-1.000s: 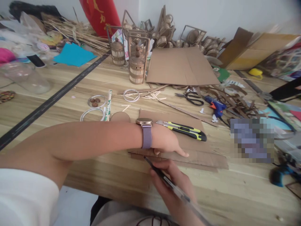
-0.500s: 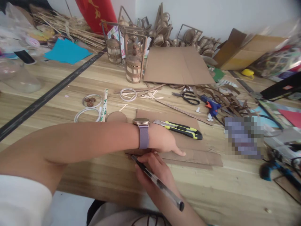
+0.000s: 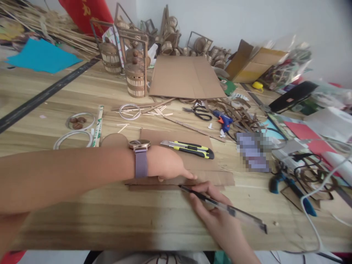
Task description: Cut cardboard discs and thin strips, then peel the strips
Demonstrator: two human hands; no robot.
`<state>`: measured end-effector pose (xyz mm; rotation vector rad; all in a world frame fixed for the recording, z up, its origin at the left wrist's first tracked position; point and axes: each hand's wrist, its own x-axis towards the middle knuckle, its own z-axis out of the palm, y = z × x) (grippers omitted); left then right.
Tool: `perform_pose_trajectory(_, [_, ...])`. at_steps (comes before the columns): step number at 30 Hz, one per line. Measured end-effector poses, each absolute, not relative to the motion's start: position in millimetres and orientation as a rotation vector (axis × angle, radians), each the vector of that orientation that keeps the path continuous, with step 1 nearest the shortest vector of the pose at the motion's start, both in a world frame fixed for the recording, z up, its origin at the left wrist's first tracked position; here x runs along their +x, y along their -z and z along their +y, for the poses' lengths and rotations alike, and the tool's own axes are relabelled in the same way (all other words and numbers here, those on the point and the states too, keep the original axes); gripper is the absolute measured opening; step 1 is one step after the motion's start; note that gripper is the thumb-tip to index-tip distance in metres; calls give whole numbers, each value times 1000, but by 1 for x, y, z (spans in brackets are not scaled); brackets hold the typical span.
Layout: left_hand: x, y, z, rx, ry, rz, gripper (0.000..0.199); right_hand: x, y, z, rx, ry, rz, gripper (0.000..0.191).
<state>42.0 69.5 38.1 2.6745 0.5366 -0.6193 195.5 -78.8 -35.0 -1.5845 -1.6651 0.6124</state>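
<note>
In right hand [image 3: 224, 222]: black-and-clear pen [image 3: 231, 211], grasped, tip at near edge of cardboard strip [image 3: 213, 178]. Under left hand [image 3: 167, 163]: same strip, pressed down, fingers released and partly hidden; at wrist, purple-banded watch [image 3: 141, 163]. Just beyond: utility knife [image 3: 192, 149], blade out, on cardboard piece [image 3: 151, 135]. Farther: black-handled scissors [image 3: 202, 113], blue glue gun [image 3: 225, 121]. Behind: large cardboard sheet [image 3: 187, 77], beside slatted, lidded miniature buckets [image 3: 136, 80].

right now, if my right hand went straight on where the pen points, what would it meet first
Most likely the cardboard strip: the tip of the pen in your right hand sits at its near edge, touching or just above, hard to tell. Past that, your left hand is in line.
</note>
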Motion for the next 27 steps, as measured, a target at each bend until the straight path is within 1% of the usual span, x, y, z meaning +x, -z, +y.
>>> perform_pose_trajectory(1, [43,-39,70,2687,721,479,91,207,35,-82,-1630,-586,-1654,11])
perform_pose_trajectory(2, [44,-40,70,2694,810,433,97,218,36,-85,-1669,-553,-1648,12])
perform_pose_trajectory(3, [46,-40,69,2693,869,411,97,231,37,-89,-1705,-514,-1639,12])
perform_pose_trajectory(6, [48,-42,68,2674,875,443,91,269,39,-97,-1820,-383,-1556,16])
perform_pose_trajectory(10, [50,-50,64,2678,880,461,94,313,34,-106,-1988,-157,-1419,18])
perform_pose_trajectory(13, [52,-53,63,2659,872,460,95,331,29,-111,-2035,-41,-1308,19])
perform_pose_trajectory(15, [52,-51,63,2657,831,451,93,333,29,-111,-2024,-3,-1337,19])
perform_pose_trajectory(18, [52,-47,64,2662,783,465,92,326,30,-101,-1881,-67,-1689,22])
perform_pose_trajectory(21, [52,-45,62,2682,798,472,98,316,30,-82,-1667,-255,-2054,22])
perform_pose_trajectory(23, [52,-46,60,2707,833,467,100,313,30,-71,-1630,-344,-2137,21])
perform_pose_trajectory(27, [53,-47,59,2732,875,451,100,313,34,-60,-1611,-469,-2185,21])
